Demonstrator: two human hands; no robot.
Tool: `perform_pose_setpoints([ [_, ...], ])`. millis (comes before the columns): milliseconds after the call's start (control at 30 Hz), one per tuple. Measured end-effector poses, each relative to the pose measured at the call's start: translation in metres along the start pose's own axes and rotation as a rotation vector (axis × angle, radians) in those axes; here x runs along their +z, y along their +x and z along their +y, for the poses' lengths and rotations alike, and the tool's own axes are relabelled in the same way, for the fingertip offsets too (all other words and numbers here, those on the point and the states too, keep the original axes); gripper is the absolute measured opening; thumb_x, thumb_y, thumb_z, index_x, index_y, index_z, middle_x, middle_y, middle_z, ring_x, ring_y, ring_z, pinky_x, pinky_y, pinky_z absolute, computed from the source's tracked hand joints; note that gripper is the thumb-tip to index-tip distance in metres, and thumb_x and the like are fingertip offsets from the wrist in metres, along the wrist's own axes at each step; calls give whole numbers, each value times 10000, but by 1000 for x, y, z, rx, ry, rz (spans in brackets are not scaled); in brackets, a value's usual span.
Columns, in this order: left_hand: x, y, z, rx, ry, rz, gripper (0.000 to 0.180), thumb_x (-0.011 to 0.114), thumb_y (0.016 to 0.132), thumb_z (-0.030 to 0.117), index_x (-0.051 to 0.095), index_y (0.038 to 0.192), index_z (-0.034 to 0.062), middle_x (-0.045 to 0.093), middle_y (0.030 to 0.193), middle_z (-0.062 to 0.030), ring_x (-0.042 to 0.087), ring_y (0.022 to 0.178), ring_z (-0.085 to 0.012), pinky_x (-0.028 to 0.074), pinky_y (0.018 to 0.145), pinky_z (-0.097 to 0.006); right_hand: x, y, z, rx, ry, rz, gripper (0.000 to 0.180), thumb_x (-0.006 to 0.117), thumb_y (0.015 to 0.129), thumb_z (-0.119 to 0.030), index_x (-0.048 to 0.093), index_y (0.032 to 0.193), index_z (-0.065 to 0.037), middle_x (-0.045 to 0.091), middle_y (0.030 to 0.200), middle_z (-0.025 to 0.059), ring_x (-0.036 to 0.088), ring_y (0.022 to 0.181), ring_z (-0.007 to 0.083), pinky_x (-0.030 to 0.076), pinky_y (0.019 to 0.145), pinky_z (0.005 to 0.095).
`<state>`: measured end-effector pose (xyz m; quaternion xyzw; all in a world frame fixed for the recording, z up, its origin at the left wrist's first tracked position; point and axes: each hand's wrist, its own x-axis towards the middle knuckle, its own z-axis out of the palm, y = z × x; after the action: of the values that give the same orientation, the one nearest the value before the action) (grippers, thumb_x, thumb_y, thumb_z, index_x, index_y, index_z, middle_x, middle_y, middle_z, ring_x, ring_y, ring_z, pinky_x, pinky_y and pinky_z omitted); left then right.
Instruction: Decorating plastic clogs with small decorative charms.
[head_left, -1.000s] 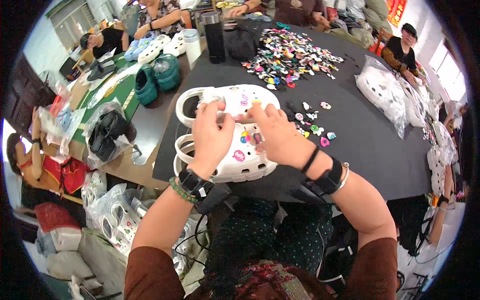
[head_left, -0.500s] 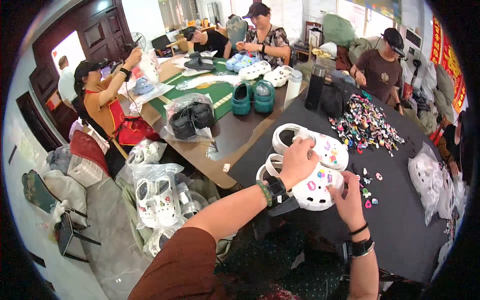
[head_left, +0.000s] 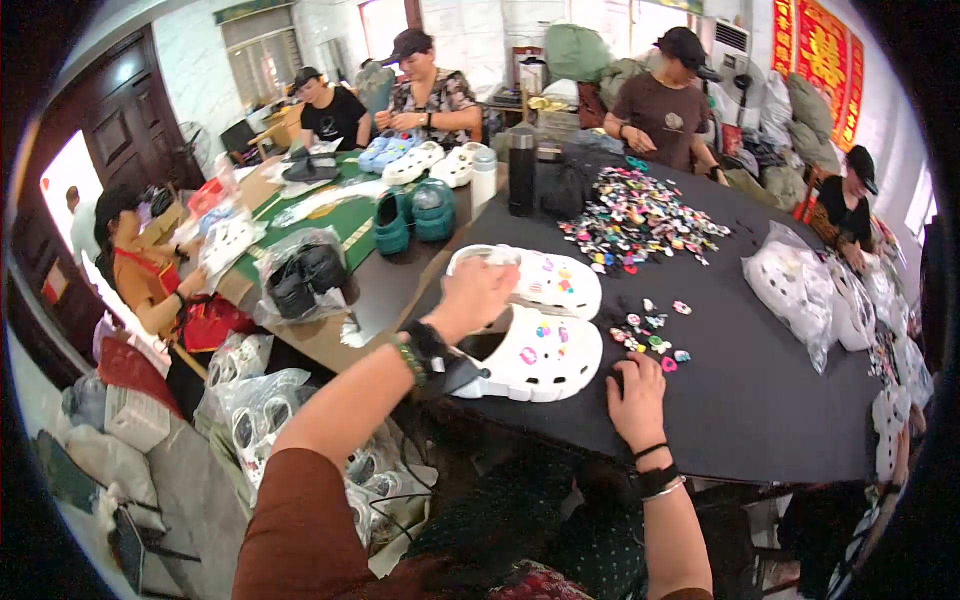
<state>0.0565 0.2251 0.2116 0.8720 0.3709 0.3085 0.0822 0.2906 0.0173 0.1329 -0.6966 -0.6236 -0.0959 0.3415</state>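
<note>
Two white clogs lie side by side on the black table, toes to the right, with colourful charms on their uppers. My left hand [head_left: 472, 302] is over the heel opening of the far clog [head_left: 560, 283]; its fingers are smeared, so its grip is unclear. The near clog [head_left: 548, 358] lies just below that hand, its heel strap partly hidden by my wrist. To the right of the near clog, my right hand [head_left: 638, 398] rests on the table, fingers apart and holding nothing visible. Several loose charms [head_left: 648, 325] lie just beyond its fingertips.
A big heap of charms [head_left: 645, 220] spreads beyond the clogs. Bagged white clogs [head_left: 790, 280] lie at the right. A black bottle [head_left: 522, 170], a white bottle [head_left: 483, 176] and teal clogs [head_left: 414, 215] stand farther left. Several people work around the tables.
My right hand has let go of the near clog and moved to the table by the loose charms. My left hand has shifted back toward the far clog's heel. The whole view has turned right.
</note>
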Motion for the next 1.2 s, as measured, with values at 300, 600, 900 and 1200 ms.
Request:
perform_pose_setpoints([
  [300,-14,6,-28,32,-60,-237,655,620,887,427,401,1386,64,584,1195,-208,545,1129,-354,428,947,-458,-5,-2,10,6,18,37,250,693,771,-158,620,984,-50,559,1152,155,513,1100,348,415,906,464],
  [600,-51,6,-47,414,315,-260,195,663,739,120,619,919,59,585,866,-135,530,933,-340,362,845,-454,1,2,3,13,70,54,256,661,805,-177,588,1007,-38,530,1151,150,488,1132,335,392,947,455],
  [900,-72,-23,-33,258,36,-478,317,723,685,130,610,957,13,562,905,-151,521,933,-361,423,816,-428,5,-6,6,45,59,36,261,634,832,-158,575,1041,-12,515,1196,177,459,1166,340,380,965,448],
  [1200,-62,-20,-26,110,120,-514,440,777,602,168,596,964,-4,582,892,-209,552,901,-415,444,788,-458,7,-4,3,8,15,109,241,640,810,-150,578,1002,-18,521,1092,168,483,1106,331,395,926,428],
])
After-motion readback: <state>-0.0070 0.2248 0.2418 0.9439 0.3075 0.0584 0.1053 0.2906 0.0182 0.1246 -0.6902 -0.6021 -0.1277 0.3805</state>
